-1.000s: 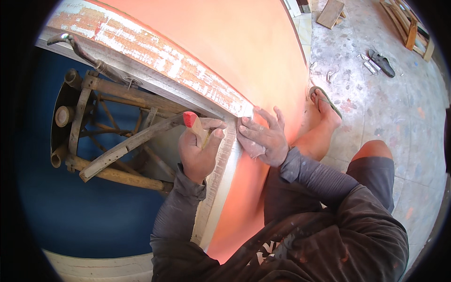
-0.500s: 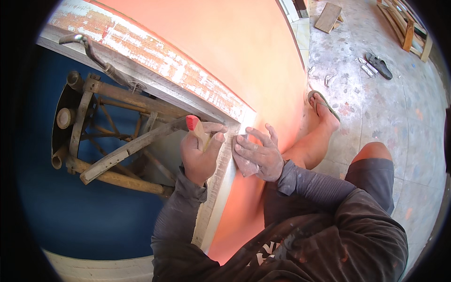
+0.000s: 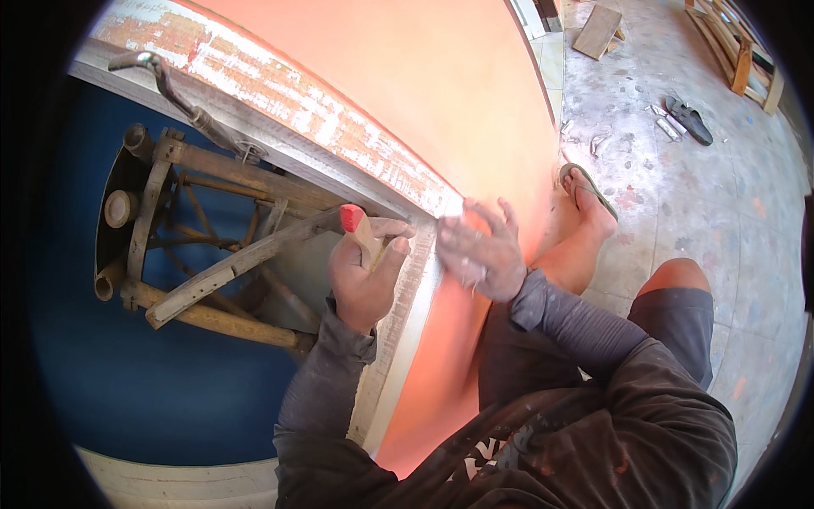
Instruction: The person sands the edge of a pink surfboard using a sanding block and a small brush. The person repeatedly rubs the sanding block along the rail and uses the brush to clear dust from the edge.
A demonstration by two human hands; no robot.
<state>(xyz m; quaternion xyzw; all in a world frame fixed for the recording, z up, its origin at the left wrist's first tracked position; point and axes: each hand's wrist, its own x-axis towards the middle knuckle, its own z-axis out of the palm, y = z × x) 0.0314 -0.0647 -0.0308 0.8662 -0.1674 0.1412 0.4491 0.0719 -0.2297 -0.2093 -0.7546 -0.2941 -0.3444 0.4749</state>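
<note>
My left hand [image 3: 363, 282] is closed around a paintbrush whose wooden handle [image 3: 360, 233] has a red end pointing up. Its bristles are hidden below the fist. That hand is at the inner side of the window frame corner. My right hand [image 3: 483, 252], smeared by motion, presses against the white outer edge [image 3: 426, 293] of the frame by the corner. Under its palm is a piece of sandpaper, now almost wholly covered by the fingers. White dust coats both hands. The frame's upper member [image 3: 280, 93] shows patchy white and orange-brown paint.
A metal handle [image 3: 161, 85] sticks out from the frame. Behind the opening stands a bamboo and wood structure [image 3: 229, 263] against dark blue. The orange wall [image 3: 407, 76] runs alongside. On the spattered floor lie a black sandal [image 3: 688, 120], wood pieces [image 3: 597, 32] and a wooden rack [image 3: 738, 59].
My right hand has slid slightly up and to the right along the frame edge, covering the sandpaper more. My left hand with the paintbrush has hardly moved.
</note>
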